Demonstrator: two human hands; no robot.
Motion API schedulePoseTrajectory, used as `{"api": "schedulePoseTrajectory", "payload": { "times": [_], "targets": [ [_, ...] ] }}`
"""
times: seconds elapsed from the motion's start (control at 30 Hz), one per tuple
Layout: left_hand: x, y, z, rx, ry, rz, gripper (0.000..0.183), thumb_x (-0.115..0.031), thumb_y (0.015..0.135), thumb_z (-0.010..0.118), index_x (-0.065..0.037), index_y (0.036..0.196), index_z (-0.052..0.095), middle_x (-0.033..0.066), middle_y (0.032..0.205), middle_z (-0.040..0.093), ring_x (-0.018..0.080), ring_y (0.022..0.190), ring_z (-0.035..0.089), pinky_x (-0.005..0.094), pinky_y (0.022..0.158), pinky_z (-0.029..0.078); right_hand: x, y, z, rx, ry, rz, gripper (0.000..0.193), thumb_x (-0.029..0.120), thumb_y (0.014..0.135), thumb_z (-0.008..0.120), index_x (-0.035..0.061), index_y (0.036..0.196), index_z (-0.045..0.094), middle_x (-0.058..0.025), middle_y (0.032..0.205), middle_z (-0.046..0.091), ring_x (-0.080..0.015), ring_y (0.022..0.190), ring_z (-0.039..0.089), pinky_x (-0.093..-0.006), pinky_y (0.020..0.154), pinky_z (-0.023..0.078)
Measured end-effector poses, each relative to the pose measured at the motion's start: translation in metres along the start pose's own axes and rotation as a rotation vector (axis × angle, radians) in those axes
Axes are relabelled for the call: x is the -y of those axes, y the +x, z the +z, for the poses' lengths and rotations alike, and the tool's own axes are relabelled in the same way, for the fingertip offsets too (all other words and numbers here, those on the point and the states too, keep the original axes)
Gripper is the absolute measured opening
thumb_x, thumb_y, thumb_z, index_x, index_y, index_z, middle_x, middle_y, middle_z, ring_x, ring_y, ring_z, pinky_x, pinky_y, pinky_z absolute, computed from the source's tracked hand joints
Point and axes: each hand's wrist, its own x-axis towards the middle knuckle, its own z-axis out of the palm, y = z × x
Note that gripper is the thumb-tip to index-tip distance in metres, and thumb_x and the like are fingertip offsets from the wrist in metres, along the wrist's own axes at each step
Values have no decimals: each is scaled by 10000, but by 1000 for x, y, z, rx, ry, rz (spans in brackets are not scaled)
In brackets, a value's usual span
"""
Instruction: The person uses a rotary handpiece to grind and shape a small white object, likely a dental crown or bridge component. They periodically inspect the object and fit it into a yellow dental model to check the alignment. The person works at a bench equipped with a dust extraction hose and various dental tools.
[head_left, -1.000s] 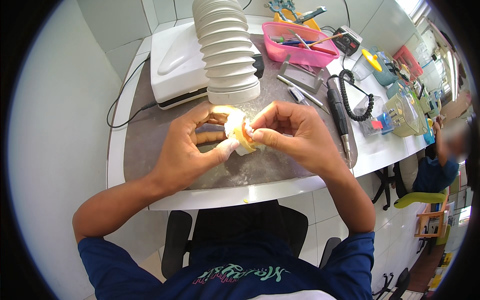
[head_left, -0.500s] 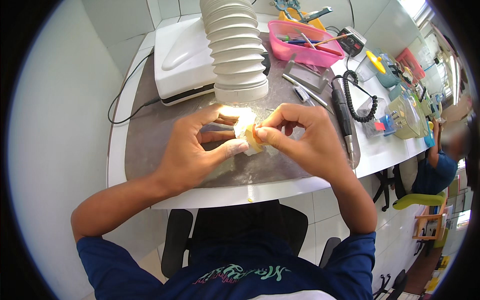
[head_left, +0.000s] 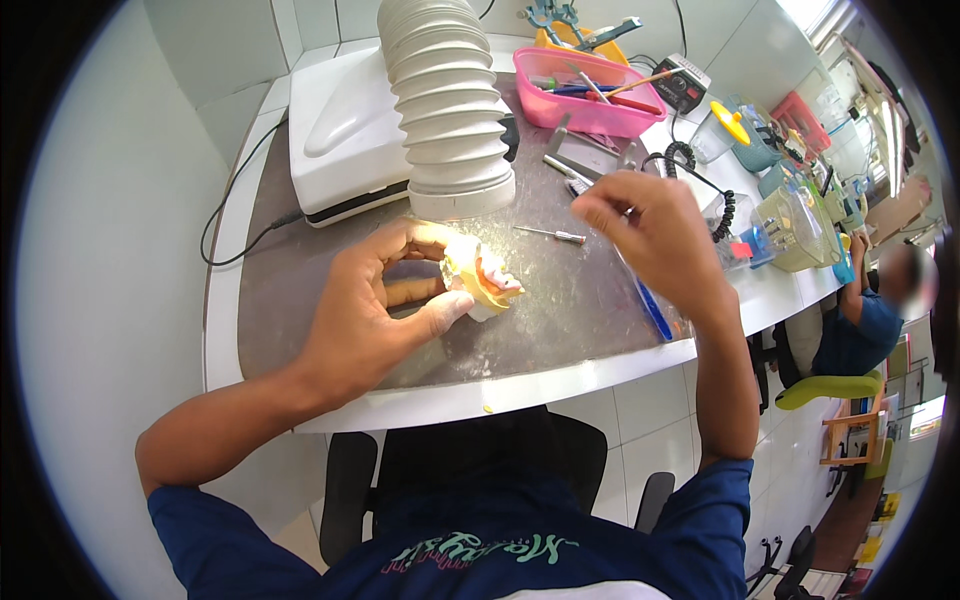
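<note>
My left hand (head_left: 375,300) grips a dental cast (head_left: 480,277) between thumb and fingers, above the dark bench mat. The cast is pale, with a yellow rim and a pinkish-orange part facing right. My right hand (head_left: 655,235) is apart from the cast, raised over the right side of the mat. Its fingers are curled in; whether anything is between them is hidden. A small tool with a thin metal shaft (head_left: 552,235) lies on the mat between the hands. Beneath the right hand, a blue handle (head_left: 652,310) sticks out toward the bench's front edge.
A ribbed white hose (head_left: 450,130) hangs over the cast, next to a white machine (head_left: 345,140). Behind stands a pink basket of tools (head_left: 590,110). Clear containers (head_left: 795,230) and a coiled black cord (head_left: 725,215) are at right. A co-worker (head_left: 860,320) sits farther right.
My right hand has left the cast and moved right and slightly up. The left hand still holds the cast, whose pinkish part now shows. The small tool and blue handle have come into sight.
</note>
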Motion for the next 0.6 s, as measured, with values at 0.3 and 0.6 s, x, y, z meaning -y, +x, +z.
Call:
{"api": "schedulePoseTrajectory", "payload": {
  "times": [0.3,0.6],
  "targets": [
    [5,1,-6,-16,-43,-9,460,-34,793,668,53,1213,505,101,1134,552,186,1107,514,338,1047,388,-11,-14,32,-62,-121,-97,109,108,835,657,19,895,679,-128,874,653,-312,788,642,-397,728,500],
    [6,0,-7,0,-48,-14,438,-28,802,624,53,1210,488,140,1165,568,193,1131,546,346,1047,404,15,-28,27,-247,24,-305,109,41,768,714,45,865,665,-82,787,639,-255,654,636,-341,592,511]
  ]
}}
